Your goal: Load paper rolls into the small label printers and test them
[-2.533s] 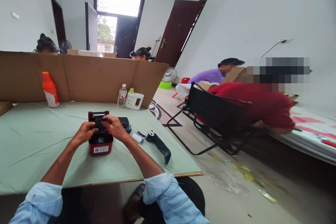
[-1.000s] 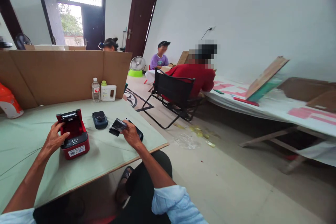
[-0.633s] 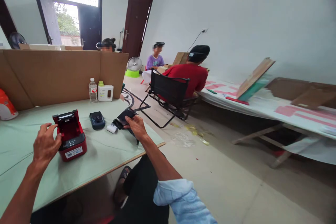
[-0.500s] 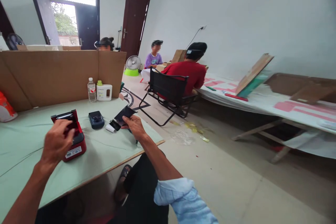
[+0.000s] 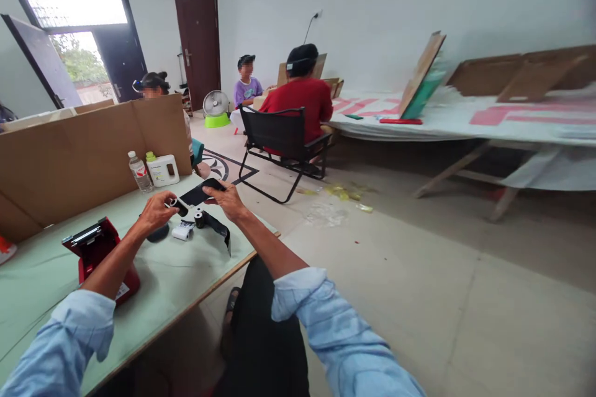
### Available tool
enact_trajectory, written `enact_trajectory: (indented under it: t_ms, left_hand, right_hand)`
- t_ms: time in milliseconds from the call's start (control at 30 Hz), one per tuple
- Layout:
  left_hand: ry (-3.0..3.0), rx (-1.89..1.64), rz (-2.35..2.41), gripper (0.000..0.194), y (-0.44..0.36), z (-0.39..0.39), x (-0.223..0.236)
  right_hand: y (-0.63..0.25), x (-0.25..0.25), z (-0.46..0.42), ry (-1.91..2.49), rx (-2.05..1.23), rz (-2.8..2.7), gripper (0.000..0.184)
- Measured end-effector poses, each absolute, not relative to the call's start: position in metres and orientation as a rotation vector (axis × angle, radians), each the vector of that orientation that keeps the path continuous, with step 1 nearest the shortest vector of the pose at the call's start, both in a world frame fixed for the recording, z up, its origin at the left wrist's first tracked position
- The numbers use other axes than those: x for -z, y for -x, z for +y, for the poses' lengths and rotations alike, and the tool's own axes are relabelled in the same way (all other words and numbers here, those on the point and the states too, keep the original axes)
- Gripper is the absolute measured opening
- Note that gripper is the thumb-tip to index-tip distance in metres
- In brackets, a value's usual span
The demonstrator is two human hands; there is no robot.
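My left hand [image 5: 157, 211] pinches a small black-sided paper roll [image 5: 179, 207] above the table. My right hand [image 5: 226, 200] grips a black paper strip [image 5: 195, 195] that reaches back towards that roll; whether the two are joined I cannot tell. Below them on the table lie a small white paper roll [image 5: 183, 231] and another roll [image 5: 199, 218] with a black tail trailing right. A dark blue device [image 5: 159, 234] is partly hidden behind my left hand. Left of my forearm stands a red printer-like box [image 5: 105, 245] with its lid up, partly covered by the arm.
A cardboard screen [image 5: 93, 155] runs along the table's far side, with a water bottle [image 5: 139, 170] and a white jug [image 5: 162, 170] before it. Beyond the table edge, a person in red [image 5: 298, 99] sits in a black chair [image 5: 274, 130]. Plastic scraps [image 5: 326, 214] litter the floor.
My left hand has left the red box and moved right to hold a black-sided roll. My right hand still grips black paper. The view has turned right.
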State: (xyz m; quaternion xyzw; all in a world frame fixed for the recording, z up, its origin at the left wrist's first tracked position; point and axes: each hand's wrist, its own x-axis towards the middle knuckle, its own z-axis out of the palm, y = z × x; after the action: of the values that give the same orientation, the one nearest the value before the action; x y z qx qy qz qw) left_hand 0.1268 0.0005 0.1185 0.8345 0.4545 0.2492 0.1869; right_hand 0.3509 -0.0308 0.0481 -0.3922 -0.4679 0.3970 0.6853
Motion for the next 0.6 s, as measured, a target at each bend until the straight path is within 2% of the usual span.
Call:
enact_trajectory:
  t_ms: [133,300,600]
  left_hand:
    - [-2.517,-0.566,1.39,0.034,-0.161,0.038,-0.116]
    - [-2.619,-0.399,1.429,0.038,-0.193,0.063,-0.087]
    - [-2.636,-0.143,1.2,0.041,-0.195,0.076,-0.057]
  right_hand:
    - [-0.384,-0.026,-0.013,0.977,-0.798,-1.049,0.033]
    - [-0.398,0.015,-0.012,1.147,-0.681,-1.12,0.025]
    - [-0.398,0.05,-0.044,1.331,-0.532,-1.348,0.02]
